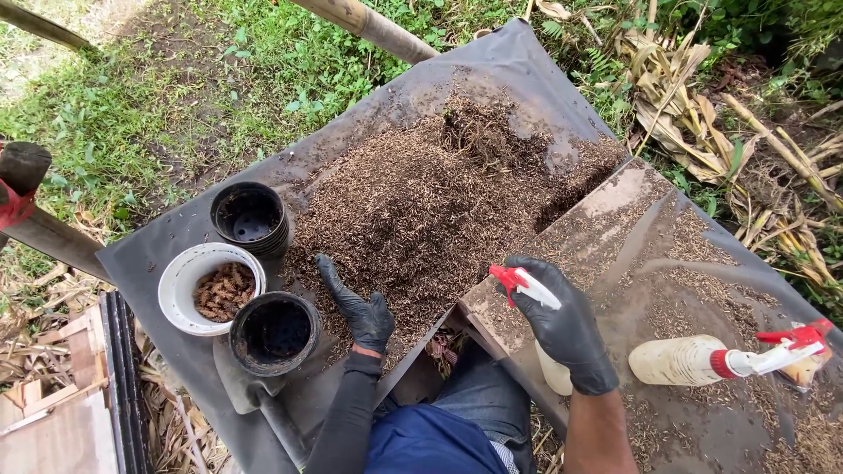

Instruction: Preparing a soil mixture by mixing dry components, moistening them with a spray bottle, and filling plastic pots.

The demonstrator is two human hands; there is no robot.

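My right hand (564, 329), in a black glove, grips a white spray bottle (551, 369) by its red and white trigger head, held upright over the near edge of a dark plastic sheet (518, 66). My left hand (360, 307), also gloved in black, rests flat with fingers spread on a heap of brown husk-like potting mix (421, 202) spread over the sheet. A black plastic pot (275, 332) stands just left of my left hand.
A white bowl (180, 279) with brown pieces and a stack of black pots (249, 215) sit to the left. A second spray bottle (694, 360) lies on its side at right. Grass, dry leaves and bamboo poles (378, 28) surround the sheet.
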